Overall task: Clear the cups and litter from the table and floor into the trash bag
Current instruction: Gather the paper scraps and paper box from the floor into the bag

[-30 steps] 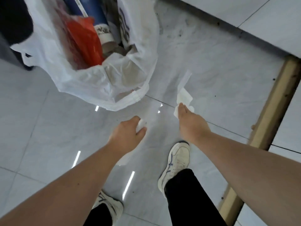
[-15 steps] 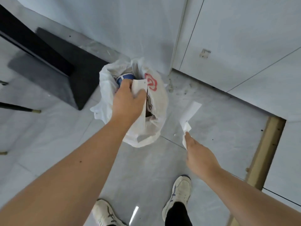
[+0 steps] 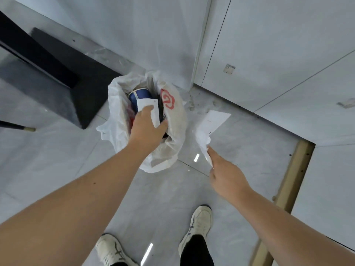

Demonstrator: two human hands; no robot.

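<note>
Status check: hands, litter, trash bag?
Left hand shut on white card, over open trash bag. Right hand shut on paper slip, beside bag. Blue cup already inside. Nothing blocking.

Trash bag (image 3: 172, 131): white plastic with a red logo, mouth open, standing on the floor by the wall.
Blue cup (image 3: 139, 96): inside the bag.
Paper slip (image 3: 151, 110): white, held over the bag's mouth.
Crumpled paper (image 3: 209, 127): white, held right of the bag.
</note>
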